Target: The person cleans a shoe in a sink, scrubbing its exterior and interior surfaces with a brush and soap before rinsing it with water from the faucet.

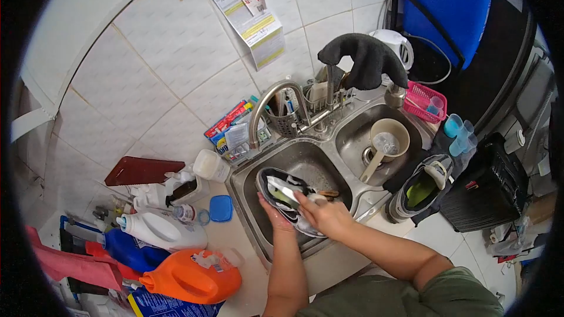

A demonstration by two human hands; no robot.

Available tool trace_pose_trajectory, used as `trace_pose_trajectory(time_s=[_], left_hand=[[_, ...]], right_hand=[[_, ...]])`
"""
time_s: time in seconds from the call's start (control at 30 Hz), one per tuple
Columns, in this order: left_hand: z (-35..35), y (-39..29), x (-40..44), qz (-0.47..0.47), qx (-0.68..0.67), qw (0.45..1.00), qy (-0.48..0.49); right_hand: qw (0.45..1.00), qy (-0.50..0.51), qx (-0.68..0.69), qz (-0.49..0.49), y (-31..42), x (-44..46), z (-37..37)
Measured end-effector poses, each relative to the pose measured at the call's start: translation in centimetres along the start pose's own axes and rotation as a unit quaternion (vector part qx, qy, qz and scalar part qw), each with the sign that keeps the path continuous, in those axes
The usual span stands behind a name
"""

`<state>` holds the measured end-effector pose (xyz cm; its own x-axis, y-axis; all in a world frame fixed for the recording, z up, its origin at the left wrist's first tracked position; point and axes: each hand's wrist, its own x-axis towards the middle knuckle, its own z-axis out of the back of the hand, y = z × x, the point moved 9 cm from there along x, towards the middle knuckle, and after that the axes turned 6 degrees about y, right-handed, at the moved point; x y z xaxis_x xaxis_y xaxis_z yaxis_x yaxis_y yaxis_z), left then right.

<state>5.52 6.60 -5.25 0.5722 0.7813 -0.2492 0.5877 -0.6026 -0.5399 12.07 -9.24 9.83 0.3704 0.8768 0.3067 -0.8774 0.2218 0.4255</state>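
Observation:
Over the left sink basin, a wet black and white shoe rests in my left hand, which supports it from below with curled fingers. My right hand is closed round a white brush-like tool that lies against the shoe's opening; its working end is hard to make out. Beneath the shoe, the basin holds some water or suds and a brown-handled item. The curved faucet stands behind the shoe.
A second shoe sits right of the sinks. In the right basin is a beige dipper. Detergent bottles, including an orange one, a blue lid and a white tub are at left. A dark cloth hangs over the tap.

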Motion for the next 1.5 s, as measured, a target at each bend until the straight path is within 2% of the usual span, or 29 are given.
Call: trace_pose_trajectory(time_s=[0.07, 0.13, 0.17, 0.27, 0.3, 0.4, 0.43, 0.53, 0.63, 0.67, 0.73, 0.8, 0.83, 0.93, 0.97, 1.07, 1.2, 1.27, 1.33, 1.37, 1.47, 1.5], left_hand=[[-0.2, 0.6, -0.5, 0.002, -0.027, 1.000, -0.010], [1.5, 1.0, 1.1, 0.035, -0.058, 0.997, 0.047], [1.5, 0.6, 1.0, 0.035, -0.055, 0.997, 0.045], [1.8, 1.8, 1.6, 0.037, -0.061, 0.997, 0.039], [2.2, 2.6, 1.6, 0.054, -0.060, 0.996, 0.040], [0.9, 2.1, 0.8, 0.055, -0.064, 0.996, 0.039], [1.1, 1.3, 0.7, 0.041, -0.028, 0.999, 0.002], [2.3, 1.4, 1.3, 0.034, -0.074, 0.996, 0.040], [7.1, 4.8, 4.3, 0.039, -0.079, 0.995, 0.052], [7.7, 5.2, 4.3, 0.041, -0.083, 0.995, 0.046], [9.1, 4.6, 4.0, 0.065, -0.095, 0.991, 0.068], [2.2, 2.2, 1.0, 0.000, -0.070, 0.989, 0.129], [5.1, 3.2, 3.1, 0.035, -0.072, 0.984, 0.160], [2.8, 5.3, 2.0, 0.090, -0.100, 0.970, 0.202], [5.5, 5.3, 2.4, 0.056, -0.043, 0.995, 0.072], [6.9, 3.7, 3.1, 0.026, -0.041, 0.996, 0.074], [3.9, 2.4, 2.7, 0.037, -0.060, 0.993, 0.099], [10.7, 4.6, 5.7, 0.020, -0.031, 0.996, 0.080], [9.7, 4.8, 4.4, -0.033, 0.030, 0.994, 0.097], [5.2, 4.2, 2.3, 0.029, -0.061, 0.990, 0.126], [1.7, 2.8, -0.1, 0.065, -0.073, 0.965, 0.242], [2.0, 2.2, 0.4, 0.020, -0.024, 0.982, 0.187]], right_hand=[[0.999, 0.052, 0.003, -0.001, -0.7, -0.2, -1.7], [0.993, 0.116, 0.014, -0.011, -1.0, -1.7, -1.1], [0.989, 0.145, 0.014, -0.014, -1.3, -3.1, -0.7], [0.990, 0.138, 0.003, -0.034, -1.0, -2.4, 0.2], [0.998, 0.061, -0.002, -0.024, -1.2, -0.8, -0.5], [0.995, 0.096, 0.015, -0.037, -1.5, 0.3, -2.3], [0.994, 0.106, 0.014, -0.028, -1.1, -1.0, -1.3], [0.975, 0.213, 0.019, -0.058, -0.5, -3.1, 1.4], [0.991, 0.115, 0.033, -0.062, -0.9, 1.0, 0.1], [0.988, 0.131, 0.056, -0.058, -0.9, 1.1, -0.6], [0.979, 0.170, 0.101, -0.047, -0.7, 1.0, -1.9], [0.977, 0.192, 0.088, -0.032, -0.6, -1.0, -1.0], [0.978, 0.188, 0.086, -0.019, -0.6, -1.6, -0.3], [0.981, 0.189, 0.034, -0.024, -0.6, 0.0, -1.0], [0.981, 0.191, 0.014, -0.034, -0.5, 0.8, -1.5], [0.982, 0.188, 0.013, 0.004, 1.9, -0.3, -1.1], [0.970, 0.241, -0.009, -0.019, 3.2, -2.8, 2.4], [0.980, 0.194, 0.014, -0.038, 1.5, 0.1, 1.1], [0.983, 0.172, 0.052, -0.050, 0.1, 1.8, -0.3], [0.980, 0.177, 0.078, -0.051, -0.2, 1.9, -1.1], [0.955, 0.251, 0.146, -0.054, -0.4, 1.1, 0.5], [0.954, 0.258, 0.148, -0.035, -0.4, 0.7, 1.7]])
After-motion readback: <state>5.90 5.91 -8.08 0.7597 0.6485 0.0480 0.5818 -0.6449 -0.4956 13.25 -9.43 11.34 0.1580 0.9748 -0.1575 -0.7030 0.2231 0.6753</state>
